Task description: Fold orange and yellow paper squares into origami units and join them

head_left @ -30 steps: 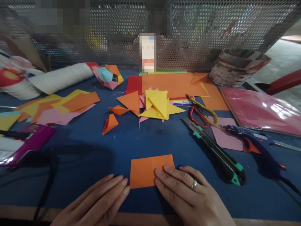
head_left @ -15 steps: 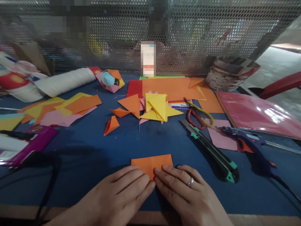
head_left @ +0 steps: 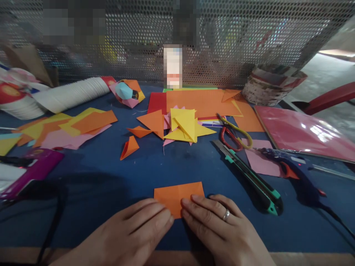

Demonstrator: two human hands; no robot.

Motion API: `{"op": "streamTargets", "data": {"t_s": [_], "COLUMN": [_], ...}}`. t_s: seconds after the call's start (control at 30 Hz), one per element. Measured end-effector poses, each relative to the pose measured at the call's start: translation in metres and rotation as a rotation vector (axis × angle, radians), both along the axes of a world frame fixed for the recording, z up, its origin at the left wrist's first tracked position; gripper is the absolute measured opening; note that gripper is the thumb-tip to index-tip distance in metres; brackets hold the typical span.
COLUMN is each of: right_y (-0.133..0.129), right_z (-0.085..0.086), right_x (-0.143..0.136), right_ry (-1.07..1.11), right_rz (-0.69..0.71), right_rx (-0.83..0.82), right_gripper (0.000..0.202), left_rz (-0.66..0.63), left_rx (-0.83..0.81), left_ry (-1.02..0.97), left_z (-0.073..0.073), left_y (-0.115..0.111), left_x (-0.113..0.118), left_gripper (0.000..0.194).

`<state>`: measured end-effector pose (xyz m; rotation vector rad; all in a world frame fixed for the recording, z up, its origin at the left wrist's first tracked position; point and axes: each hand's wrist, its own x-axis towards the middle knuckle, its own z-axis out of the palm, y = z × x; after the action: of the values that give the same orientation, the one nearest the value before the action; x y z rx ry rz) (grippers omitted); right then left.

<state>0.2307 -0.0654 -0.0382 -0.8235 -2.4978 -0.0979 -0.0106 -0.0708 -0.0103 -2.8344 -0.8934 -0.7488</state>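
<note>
Orange paper under both hands

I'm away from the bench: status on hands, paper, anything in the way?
Left hand and right hand on orange paper. Paper lying on blue tabletop. Box cutter beyond right hand, not touching paper.

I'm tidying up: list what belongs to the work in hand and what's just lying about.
Work in hand:
orange paper under left hand and right hand
probably folded orange pieces

Apparently lying about:
cutter
scissors
glue gun
paper cups
basket
</note>
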Motion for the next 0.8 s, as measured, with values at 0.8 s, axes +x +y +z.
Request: {"op": "streamTargets", "data": {"t_s": [0.8], "right_y": [-0.002], "right_z": [-0.001], "right_x": [0.001], "right_ry": [-0.032], "right_rz": [0.015], "right_rx": [0.002], "right_gripper": [0.039], "left_rz": [0.050], "left_rx": [0.130], "left_ry": [-0.059], "left_z": [-0.015], "left_y": [-0.022], "left_x": [-0.025], "left_gripper": [0.033]}}
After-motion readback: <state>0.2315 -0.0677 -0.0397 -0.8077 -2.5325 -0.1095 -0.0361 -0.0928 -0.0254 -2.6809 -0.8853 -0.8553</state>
